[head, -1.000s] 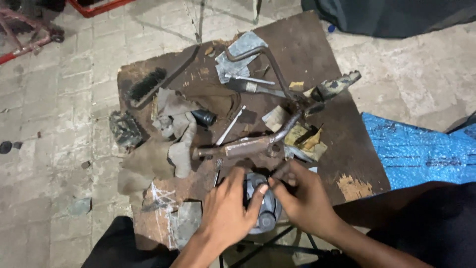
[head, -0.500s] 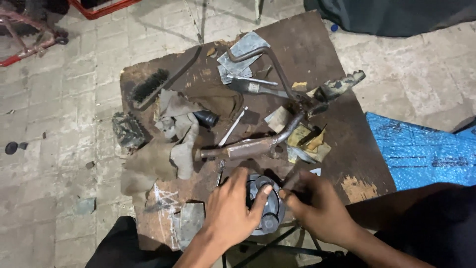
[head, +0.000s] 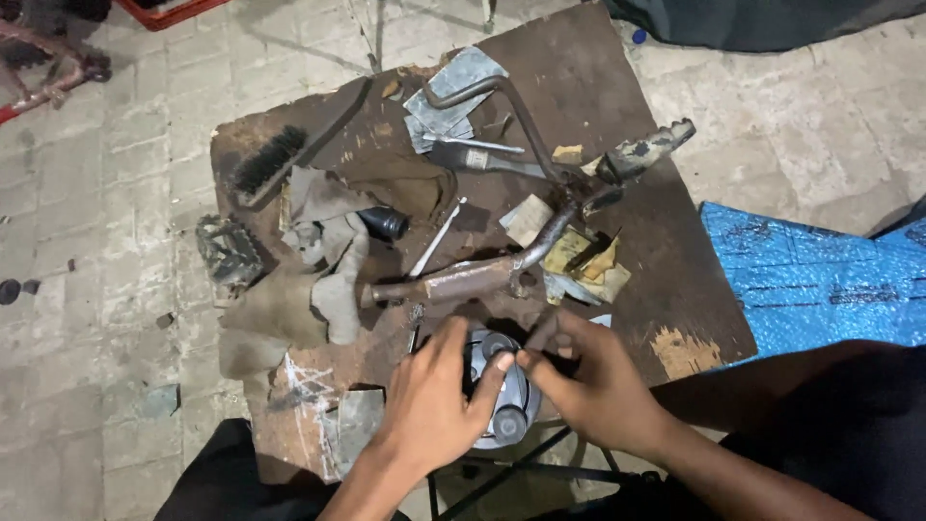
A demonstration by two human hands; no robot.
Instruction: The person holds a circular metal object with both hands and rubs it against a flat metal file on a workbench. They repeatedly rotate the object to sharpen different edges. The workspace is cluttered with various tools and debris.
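Change noted: against the earlier views, both hands have closed in over the round metal part [head: 499,396]; the right thumb, formerly off to the side of it, now meets the left fingertips at its centre.
Reading: judged from this, the work has passed from steadying the part to fine handling at its hub.
Left hand [head: 432,400]: fingers curled and pressed onto the part's top face, not gripping round it.
Right hand [head: 596,381]: fingers drawn together, thumb and forefinger pinching something small at the part's centre; what it is cannot be made out.
Round metal part: at the near edge of the wooden board [head: 675,251], between the two hands, largely covered by them.
Rusty tube [head: 453,282]: just beyond the part, lying crosswise.
Bent metal lever [head: 540,145]: well beyond the part, with a rough pedal end to the right.
Brush [head: 275,159]: far beyond the part, to the left.
Rags [head: 318,280]: left of the part, heaped.
Surface: board worn, stained, chipped at its right edge.
Surroundings: grey paved floor [head: 96,241]; blue sheet [head: 820,280] right of the part.
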